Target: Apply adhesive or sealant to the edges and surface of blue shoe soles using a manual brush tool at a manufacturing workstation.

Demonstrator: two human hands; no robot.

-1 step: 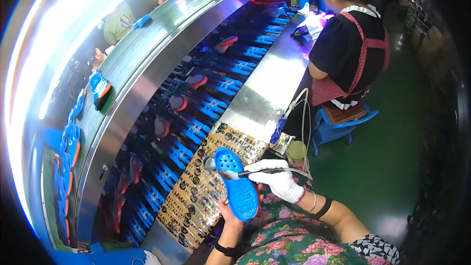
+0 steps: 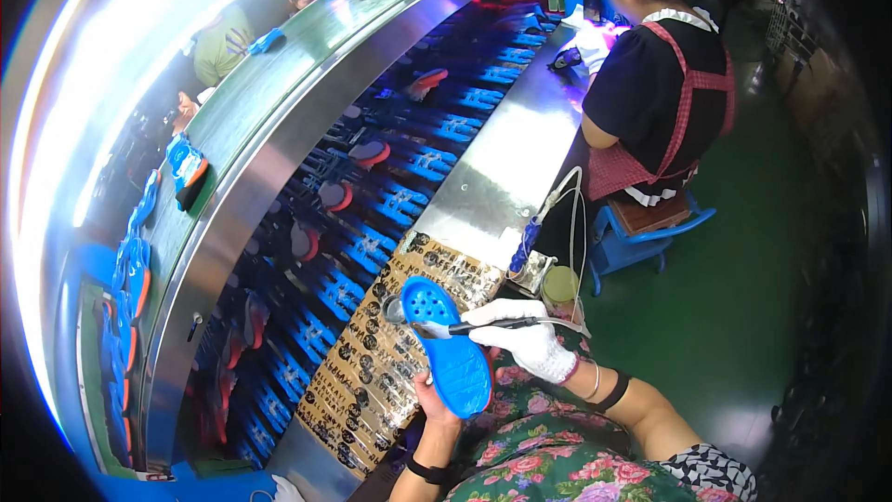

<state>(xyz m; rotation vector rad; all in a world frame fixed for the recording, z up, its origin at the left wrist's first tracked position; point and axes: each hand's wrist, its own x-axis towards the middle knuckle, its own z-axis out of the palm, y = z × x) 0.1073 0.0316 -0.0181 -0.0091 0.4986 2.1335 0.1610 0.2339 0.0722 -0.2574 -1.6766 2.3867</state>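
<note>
I look through the left of two fisheye cameras worn on the person's head, facing down and forward. The left hand (image 2: 435, 402) and right hand (image 2: 527, 342) lie close to me, low in view. Beyond them the table (image 2: 483, 188) slants off toward a co-worker (image 2: 636, 82), farther away at upper right, while the long steel edge (image 2: 249, 169) bows with the lens.

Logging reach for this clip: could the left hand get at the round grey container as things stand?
Probably not: the left hand is busy holding the blue sole, which also seems to overlap the round grey container in this view.
</note>
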